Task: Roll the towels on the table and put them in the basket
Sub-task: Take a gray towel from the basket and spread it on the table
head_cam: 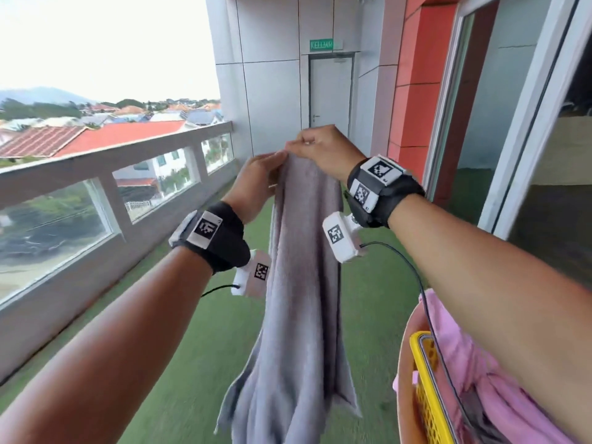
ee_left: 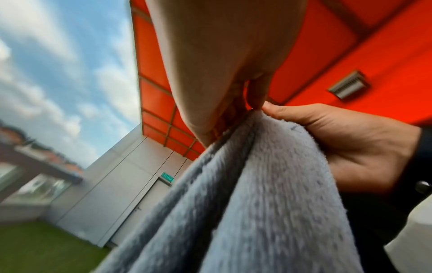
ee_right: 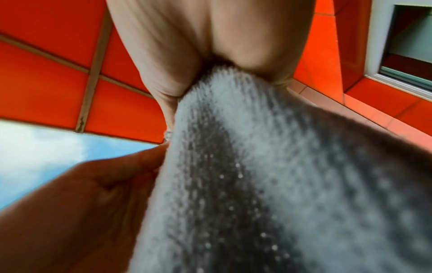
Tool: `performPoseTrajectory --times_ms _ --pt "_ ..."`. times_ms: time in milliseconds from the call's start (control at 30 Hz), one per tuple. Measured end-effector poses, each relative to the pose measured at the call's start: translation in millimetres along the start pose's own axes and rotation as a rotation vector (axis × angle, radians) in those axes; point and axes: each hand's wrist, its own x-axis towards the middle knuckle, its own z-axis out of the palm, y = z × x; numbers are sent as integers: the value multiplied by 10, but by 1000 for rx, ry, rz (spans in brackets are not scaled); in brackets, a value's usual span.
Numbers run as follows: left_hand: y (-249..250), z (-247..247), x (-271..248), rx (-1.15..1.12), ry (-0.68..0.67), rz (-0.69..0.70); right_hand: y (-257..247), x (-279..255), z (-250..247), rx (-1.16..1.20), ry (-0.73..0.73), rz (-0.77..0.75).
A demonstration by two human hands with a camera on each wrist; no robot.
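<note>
Head view: right hand (head_cam: 320,149) and left hand (head_cam: 256,184) both pinch the grey towel (head_cam: 301,283) up at 12 o'clock; probably straightening it, laying flat comes next.

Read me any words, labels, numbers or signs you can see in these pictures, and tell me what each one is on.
"KELUAR": green sign above the grey door, head view; slightly blurred.
The same sign in the left wrist view: too blurred to read.
Wrist-strap tags: black-and-white code patterns only, no words.
Grey towel, yellow basket: no text visible.
</note>
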Motion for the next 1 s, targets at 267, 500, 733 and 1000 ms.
performPoseTrajectory --times_ms 267,500,733,1000 --pt "-278 34 -223 -108 -31 -95 378 -314 94 -48 -40 88" --pt "-644 170 -616 3 -140 -199 851 -1078 -128 188 25 290" --pt "-840 616 -655 129 -353 -193 955 -1646 117 470 -140 382" --pt "-1331 797 -1228 29 -332 -263 1233 -2256 317 330 -136 391"
